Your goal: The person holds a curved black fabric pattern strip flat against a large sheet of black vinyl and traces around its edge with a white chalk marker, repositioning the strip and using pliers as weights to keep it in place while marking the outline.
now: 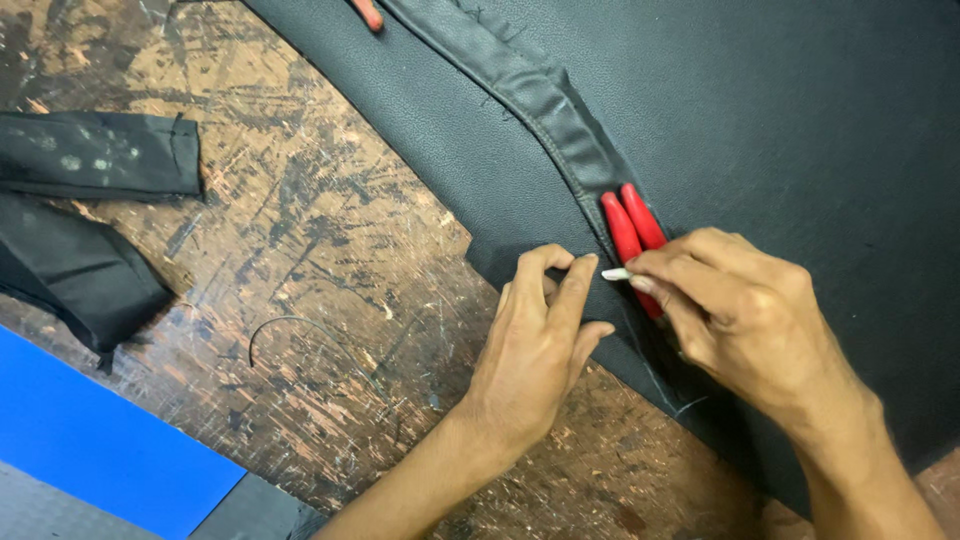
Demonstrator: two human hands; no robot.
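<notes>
1. The work surface was a worn wooden table [300, 250], its brown top scratched all over and smeared with dark stains.
2. Two black fabric scraps [90, 210] lay at the left edge.
3. A thin curved wire [285, 325] rested on the wood near the middle.
4. A bright blue sheet [90, 440] covered the lower left corner, with a grey strip [250, 510] just beside it.
5. Light fell evenly, without hard shadows.

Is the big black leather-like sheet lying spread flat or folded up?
Spread flat: the black leather-like sheet lies smooth across the worn wooden table, only its stitched edge seam raised.
</notes>
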